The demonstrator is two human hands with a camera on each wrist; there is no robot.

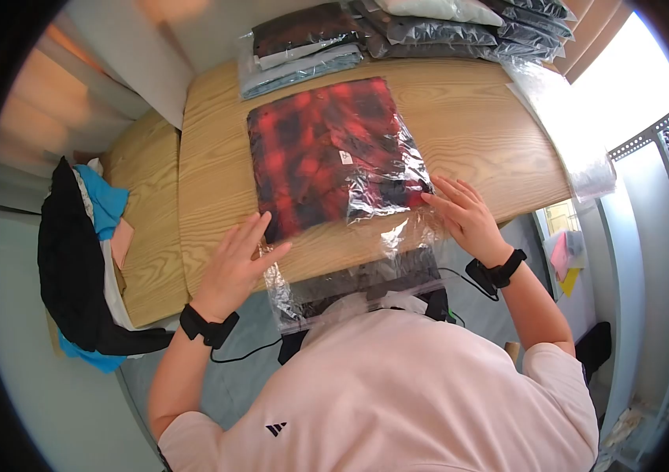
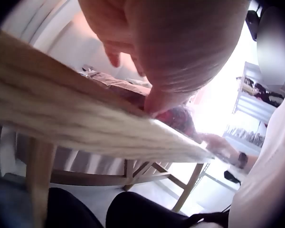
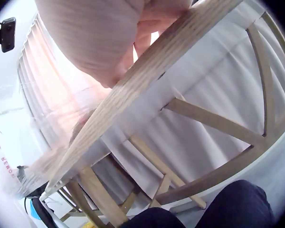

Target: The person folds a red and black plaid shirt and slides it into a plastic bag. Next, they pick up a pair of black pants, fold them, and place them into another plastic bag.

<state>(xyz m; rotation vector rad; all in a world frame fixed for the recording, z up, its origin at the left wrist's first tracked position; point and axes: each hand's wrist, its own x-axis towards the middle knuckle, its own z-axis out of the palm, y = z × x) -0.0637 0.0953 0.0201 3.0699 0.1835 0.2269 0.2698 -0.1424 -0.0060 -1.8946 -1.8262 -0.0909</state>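
A folded red and black plaid garment lies on the table inside a clear plastic bag. A small white label shows on it. The bag's slack end hangs over the front edge towards the person's lap. My left hand is at the garment's near left corner, fingers extended and thumb reaching over the bag's side. At the near right corner is my right hand, its fingers spread and fairly straight, with the fingertips right at the bag's edge. In both wrist views the palm hides most of the bag.
Stacked bagged garments line the back of the wooden table, with more bagged clothes beside them. Clear plastic sheeting drapes over the right end. Black clothing and blue cloth sit at the left. Cables run from both wristbands.
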